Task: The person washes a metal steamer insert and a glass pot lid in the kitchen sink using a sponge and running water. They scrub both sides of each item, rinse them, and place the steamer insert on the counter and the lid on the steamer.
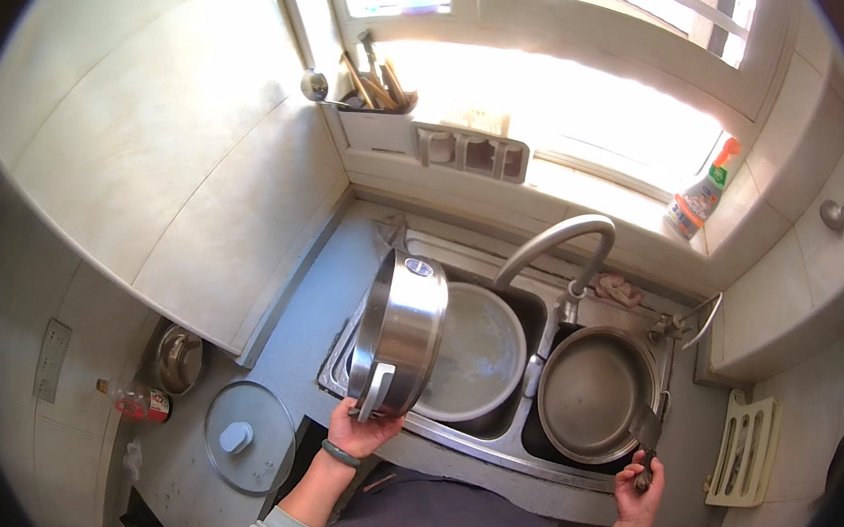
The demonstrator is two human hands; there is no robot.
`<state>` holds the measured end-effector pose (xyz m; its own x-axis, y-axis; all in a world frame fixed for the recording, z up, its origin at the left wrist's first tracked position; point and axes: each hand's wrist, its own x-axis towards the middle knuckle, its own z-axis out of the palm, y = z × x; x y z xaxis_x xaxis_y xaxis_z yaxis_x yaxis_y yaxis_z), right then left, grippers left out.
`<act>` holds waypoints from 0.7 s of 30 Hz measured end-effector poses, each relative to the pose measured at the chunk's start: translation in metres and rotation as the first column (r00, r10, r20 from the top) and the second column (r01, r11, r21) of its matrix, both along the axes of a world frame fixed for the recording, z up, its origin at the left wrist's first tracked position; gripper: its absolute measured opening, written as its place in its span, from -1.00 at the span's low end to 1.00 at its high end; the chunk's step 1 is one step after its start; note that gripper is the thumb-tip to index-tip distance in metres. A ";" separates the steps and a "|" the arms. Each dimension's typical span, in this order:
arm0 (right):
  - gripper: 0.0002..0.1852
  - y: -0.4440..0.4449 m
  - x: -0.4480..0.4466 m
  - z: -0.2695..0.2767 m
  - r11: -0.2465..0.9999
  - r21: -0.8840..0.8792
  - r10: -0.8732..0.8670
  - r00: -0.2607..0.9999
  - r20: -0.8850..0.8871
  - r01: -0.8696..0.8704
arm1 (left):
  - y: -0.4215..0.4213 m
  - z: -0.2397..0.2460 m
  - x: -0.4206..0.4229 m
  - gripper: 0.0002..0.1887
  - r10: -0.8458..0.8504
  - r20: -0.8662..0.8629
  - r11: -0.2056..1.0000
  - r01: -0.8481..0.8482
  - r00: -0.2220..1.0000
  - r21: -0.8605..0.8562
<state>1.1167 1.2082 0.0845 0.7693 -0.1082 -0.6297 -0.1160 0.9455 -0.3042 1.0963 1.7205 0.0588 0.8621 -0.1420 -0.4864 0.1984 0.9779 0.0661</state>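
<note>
My left hand (364,430) grips a stainless steel pot (412,330) by its lower side handle. The pot is tipped on its side above the left edge of the sink, its opening facing left. My right hand (638,487) holds the dark handle of a metal spatula (646,428), whose blade overlaps the rim of a round metal pan (594,399) in the right basin. A round pale basin (476,355) sits in the left basin of the sink, partly hidden by the pot.
The faucet (556,241) arches over the double sink (525,461). A glass lid (250,437) and bottle (143,401) lie on the left counter. A spray bottle (694,204) and utensil holder (377,128) stand by the window. A pale rack (743,453) hangs right.
</note>
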 end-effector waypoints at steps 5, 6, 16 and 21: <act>-0.71 -0.032 0.006 -0.044 0.983 -0.087 -0.164 0.986 -0.030 0.160 | 0.009 -0.003 -0.002 -0.45 -0.062 0.015 0.996 0.061 0.998 0.070; -0.70 -0.038 0.006 -0.051 0.983 -0.097 -0.159 0.987 0.002 0.158 | 0.009 -0.003 -0.003 -0.46 -0.045 0.009 0.997 0.044 0.999 0.062; -0.66 -0.089 -0.004 -0.095 0.980 -0.130 -0.132 0.983 0.129 0.148 | -0.002 0.036 -0.005 -0.52 0.017 -0.084 0.893 0.023 0.996 0.450; -0.65 -0.135 -0.003 -0.151 0.899 -0.439 -0.083 0.983 -0.162 0.004 | -0.008 0.052 -0.008 -0.52 0.070 -0.162 0.778 0.048 0.984 0.626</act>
<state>1.1139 1.0735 -0.0669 0.6417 -0.4324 -0.6335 -0.1660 0.7281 -0.6651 1.0884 1.7129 0.1110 0.7589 0.2538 -0.5997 0.2531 0.7336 0.6307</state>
